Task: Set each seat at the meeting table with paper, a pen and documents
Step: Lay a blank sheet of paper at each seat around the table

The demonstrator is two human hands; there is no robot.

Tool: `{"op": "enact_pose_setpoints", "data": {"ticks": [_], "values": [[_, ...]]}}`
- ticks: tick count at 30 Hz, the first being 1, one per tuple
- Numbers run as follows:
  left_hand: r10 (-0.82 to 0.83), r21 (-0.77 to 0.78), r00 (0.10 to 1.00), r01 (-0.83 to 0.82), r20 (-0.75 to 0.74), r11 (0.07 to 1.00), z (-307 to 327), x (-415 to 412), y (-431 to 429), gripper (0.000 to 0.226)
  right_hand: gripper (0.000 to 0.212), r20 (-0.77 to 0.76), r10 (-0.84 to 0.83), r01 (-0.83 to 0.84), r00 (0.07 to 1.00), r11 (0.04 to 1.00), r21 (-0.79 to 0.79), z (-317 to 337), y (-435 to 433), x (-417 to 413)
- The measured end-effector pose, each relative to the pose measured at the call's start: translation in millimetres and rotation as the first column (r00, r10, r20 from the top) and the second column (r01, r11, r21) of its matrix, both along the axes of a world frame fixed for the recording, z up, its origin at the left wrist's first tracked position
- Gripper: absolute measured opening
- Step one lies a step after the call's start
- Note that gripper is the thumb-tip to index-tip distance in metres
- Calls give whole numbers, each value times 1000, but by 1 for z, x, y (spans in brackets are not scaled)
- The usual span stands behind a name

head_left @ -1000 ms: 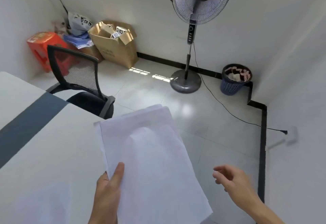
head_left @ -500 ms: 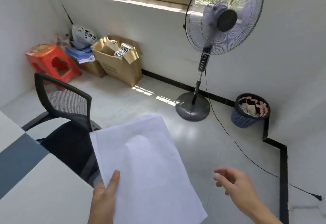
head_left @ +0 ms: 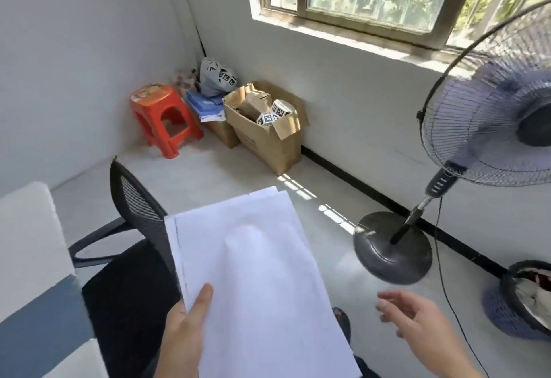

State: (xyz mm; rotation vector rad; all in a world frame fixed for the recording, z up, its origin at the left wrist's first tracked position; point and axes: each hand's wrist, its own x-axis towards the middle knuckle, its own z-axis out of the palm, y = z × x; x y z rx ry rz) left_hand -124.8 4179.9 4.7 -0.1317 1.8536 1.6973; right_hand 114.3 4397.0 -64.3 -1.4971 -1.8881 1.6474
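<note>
My left hand holds a stack of white paper sheets by its near left edge, thumb on top. The stack hangs in the air over a black mesh office chair. My right hand hovers to the right of the sheets with loose, relaxed fingers and holds nothing. The white and grey-blue meeting table shows only as a corner at the left edge. No pen is in view.
A standing fan with a round base stands at the right, its cable running across the floor. A bin sits at the far right. An orange stool and cardboard boxes fill the far corner under the window.
The view has swung right and upward, so the table has slid off to the left and the window has come into sight. Both hands keep their pose, the left still holding the paper.
</note>
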Motion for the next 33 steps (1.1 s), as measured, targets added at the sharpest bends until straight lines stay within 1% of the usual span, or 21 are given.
{"op": "enact_pose_setpoints", "data": {"ticks": [2,4,5,6,9,10,11,12,13,15,17,19,23,26,30,33], "values": [[99,-33,995,-98,2,995,-3,-18,16,27,9,10,73,-73,997,997,11,-3,44,-34],[210,-45,978,-210,-8,977,5,-33,31,20,11,12,150,-150,989,988,21,1,73,-68],[276,-25,961,-277,-28,961,11,-46,42,15,12,22,220,-221,975,975,39,5,94,-96],[310,-18,950,-311,-42,950,14,-56,50,12,12,30,283,-285,959,957,56,7,112,-121],[428,-27,903,-429,-48,903,15,-73,62,8,9,34,461,-463,887,884,66,11,152,-190],[457,-23,888,-458,-45,888,15,-81,64,20,8,31,505,-506,863,859,81,13,160,-212],[483,-30,875,-484,-41,875,15,-88,66,38,8,38,543,-544,839,835,87,13,167,-234],[517,-27,856,-518,-27,855,14,-94,69,52,8,51,572,-574,819,815,83,11,172,-255],[556,-14,831,-556,-8,831,12,-103,71,53,8,55,606,-609,793,789,81,10,176,-276],[603,12,797,-603,-1,797,6,-124,76,36,9,64,668,-671,742,738,78,6,181,-316],[624,0,782,-624,-3,782,-1,-153,80,23,9,70,710,-714,700,695,87,3,183,-358],[628,18,778,-628,-19,778,-1,-189,85,16,9,60,730,-732,681,675,95,5,182,-403],[607,95,795,-604,-4,792,7,-272,98,23,11,51,733,-734,678,673,91,18,190,-490],[587,117,808,-579,-46,807,19,-339,105,23,11,29,746,-744,665,659,110,33,192,-558],[588,114,806,-579,-73,807,24,-401,107,26,9,-37,800,-795,598,599,95,48,178,-641],[657,89,750,-651,-78,754,24,-435,102,24,12,-127,844,-850,521,527,20,56,157,-698]]}}
